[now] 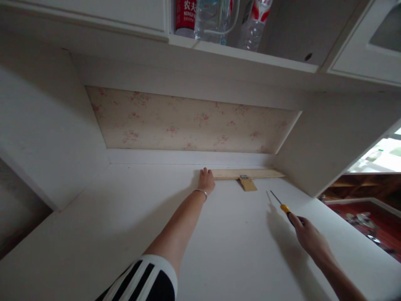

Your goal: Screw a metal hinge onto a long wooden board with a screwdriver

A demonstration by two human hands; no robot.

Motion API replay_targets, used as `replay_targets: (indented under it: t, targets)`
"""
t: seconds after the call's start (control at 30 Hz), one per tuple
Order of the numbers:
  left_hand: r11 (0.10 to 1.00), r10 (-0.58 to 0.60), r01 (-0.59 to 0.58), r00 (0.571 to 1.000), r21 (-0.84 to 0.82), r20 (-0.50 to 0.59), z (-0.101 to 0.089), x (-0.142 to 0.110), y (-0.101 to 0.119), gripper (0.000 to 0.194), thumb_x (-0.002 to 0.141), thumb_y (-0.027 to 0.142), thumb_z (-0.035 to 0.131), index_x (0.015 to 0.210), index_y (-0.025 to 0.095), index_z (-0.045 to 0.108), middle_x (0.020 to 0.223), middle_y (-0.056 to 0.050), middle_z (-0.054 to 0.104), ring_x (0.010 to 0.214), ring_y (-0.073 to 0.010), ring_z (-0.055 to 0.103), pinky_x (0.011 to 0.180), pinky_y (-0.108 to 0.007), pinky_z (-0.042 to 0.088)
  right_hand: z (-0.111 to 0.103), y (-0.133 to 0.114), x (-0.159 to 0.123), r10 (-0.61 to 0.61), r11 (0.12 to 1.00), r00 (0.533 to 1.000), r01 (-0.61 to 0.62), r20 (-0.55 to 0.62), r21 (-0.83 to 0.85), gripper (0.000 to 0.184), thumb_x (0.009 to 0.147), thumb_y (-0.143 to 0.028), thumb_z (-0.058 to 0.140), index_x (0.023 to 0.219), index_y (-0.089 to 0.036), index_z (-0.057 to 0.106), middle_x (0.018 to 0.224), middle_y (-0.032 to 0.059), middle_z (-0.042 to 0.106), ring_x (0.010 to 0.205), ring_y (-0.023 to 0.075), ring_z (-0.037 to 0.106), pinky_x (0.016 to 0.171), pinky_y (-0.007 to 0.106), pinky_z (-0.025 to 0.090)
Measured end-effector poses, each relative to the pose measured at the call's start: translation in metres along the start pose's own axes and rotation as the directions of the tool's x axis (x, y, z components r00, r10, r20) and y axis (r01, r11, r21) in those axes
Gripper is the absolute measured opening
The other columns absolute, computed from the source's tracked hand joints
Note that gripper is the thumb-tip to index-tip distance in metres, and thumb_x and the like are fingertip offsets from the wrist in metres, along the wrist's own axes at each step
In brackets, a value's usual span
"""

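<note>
My left hand (206, 179) is closed over the left end of a long, thin wooden board (228, 174) lying at the back of the white surface. A tan flap (248, 184) with a small metal piece (243, 177) at its top sticks out from the board's front edge; I cannot make out exactly what it is. In my right hand (308, 236) is a screwdriver (284, 207) with a yellow and black handle. Its thin shaft points up and left, apart from the board, above its own shadow on the surface.
White side panels (338, 133) flank the white tabletop (225, 251), with floral wallpaper (175, 121) behind. Overhead, a cabinet shelf (244, 51) holds a clear jug (211, 21), a plastic bottle (253, 29) and a red-labelled container (185, 16). Beyond the right edge lies a red surface (385, 225).
</note>
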State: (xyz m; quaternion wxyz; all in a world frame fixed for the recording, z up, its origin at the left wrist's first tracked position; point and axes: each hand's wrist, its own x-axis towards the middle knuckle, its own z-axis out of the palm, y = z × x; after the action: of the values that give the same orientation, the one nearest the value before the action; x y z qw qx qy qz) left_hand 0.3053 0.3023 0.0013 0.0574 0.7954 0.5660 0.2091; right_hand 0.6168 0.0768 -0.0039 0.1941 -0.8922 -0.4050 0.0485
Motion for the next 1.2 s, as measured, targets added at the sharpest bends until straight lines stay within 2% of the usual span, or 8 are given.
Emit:
replay_targets:
  t: [0.13,0.33,0.6,0.83,1.0,1.07,1.13,1.2]
  targets:
    - [1.0,-0.001,0.001,1.0,-0.002,0.007,-0.002,0.003,0.013,0.03,0.083,0.007,0.05,0.112,0.005,0.055,0.12,-0.021,0.05,0.113,-0.0267,0.049,0.099,-0.038,0.04,0.01,-0.01,0.006,0.015,0.995,0.996,-0.005,0.093,-0.101,0.075,0.09,-0.065,0.013,0.128,-0.013,0.052,0.109,0.0224,0.067,0.1,0.0378,0.064,0.08,0.046,0.048]
    - [0.992,0.121,-0.12,0.993,-0.033,0.01,-0.021,-0.016,0.012,0.028,0.084,0.01,0.049,0.11,0.007,0.057,0.12,-0.019,0.051,0.115,-0.0277,0.049,0.1,-0.039,0.041,0.016,-0.025,0.002,-0.047,0.981,0.996,0.061,0.081,-0.183,0.073,0.091,-0.065,0.011,0.129,-0.015,0.048,0.126,0.0215,0.056,0.105,0.0402,0.061,0.085,0.053,0.047]
    - [0.91,0.36,-0.355,0.933,-0.214,-0.017,-0.071,-0.123,-0.038,0.023,0.091,0.019,0.046,0.107,0.016,0.061,0.112,-0.009,0.062,0.108,-0.0207,0.056,0.099,-0.033,0.044,0.014,-0.033,-0.011,-0.029,0.989,1.0,0.03,0.007,-0.146,0.075,0.089,-0.07,0.018,0.136,-0.018,0.044,0.133,0.0196,0.049,0.102,0.0399,0.063,0.083,0.054,0.049]
    - [0.912,0.125,-0.128,0.992,-0.389,-0.033,-0.139,-0.223,-0.104,0.019,0.092,0.025,0.046,0.09,0.021,0.065,0.094,-0.003,0.068,0.089,-0.0166,0.063,0.085,-0.029,0.049,0.014,-0.032,-0.019,0.044,0.999,0.997,-0.046,-0.064,-0.028,0.083,0.083,-0.075,0.031,0.142,-0.017,0.041,0.138,0.0231,0.043,0.106,0.0425,0.059,0.084,0.051,0.046]
    - [0.836,-0.124,0.098,0.992,-0.539,-0.013,-0.148,-0.251,-0.146,0.023,0.09,0.036,0.049,0.093,0.02,0.065,0.089,-0.003,0.07,0.078,-0.0162,0.064,0.075,-0.028,0.051,0.007,-0.045,-0.037,0.151,0.983,0.962,-0.12,-0.227,0.142,0.087,0.082,-0.076,0.035,0.141,-0.012,0.04,0.138,0.0284,0.041,0.111,0.0394,0.055,0.081,0.045,0.043]
    - [0.814,-0.165,0.141,0.986,-0.563,0.009,-0.141,-0.251,-0.152,0.024,0.09,0.037,0.05,0.094,0.019,0.065,0.087,-0.003,0.07,0.075,-0.0166,0.064,0.073,-0.029,0.051,0.011,-0.062,-0.05,0.087,0.985,0.967,-0.049,-0.238,0.164,0.074,0.085,-0.07,0.036,0.131,-0.013,0.049,0.124,0.0229,0.055,0.104,0.0349,0.058,0.079,0.042,0.043]
    - [0.812,-0.138,0.125,0.99,-0.57,0.022,-0.134,-0.25,-0.15,0.024,0.09,0.037,0.049,0.094,0.019,0.065,0.088,-0.004,0.07,0.077,-0.0168,0.065,0.074,-0.029,0.051,0.02,-0.088,-0.073,-0.083,0.981,0.99,0.101,-0.111,0.168,0.055,0.087,-0.062,0.038,0.112,-0.018,0.06,0.097,0.0122,0.066,0.087,0.0285,0.062,0.075,0.038,0.043]
    - [0.831,-0.081,0.075,0.997,-0.551,0.013,-0.131,-0.251,-0.14,0.024,0.091,0.036,0.048,0.099,0.019,0.064,0.094,-0.005,0.07,0.08,-0.017,0.064,0.075,-0.029,0.052,0.032,-0.122,-0.105,-0.412,0.891,0.905,0.376,0.104,0.253,0.042,0.088,-0.055,0.042,0.099,-0.019,0.063,0.086,0.0075,0.067,0.079,0.0235,0.061,0.073,0.034,0.044]
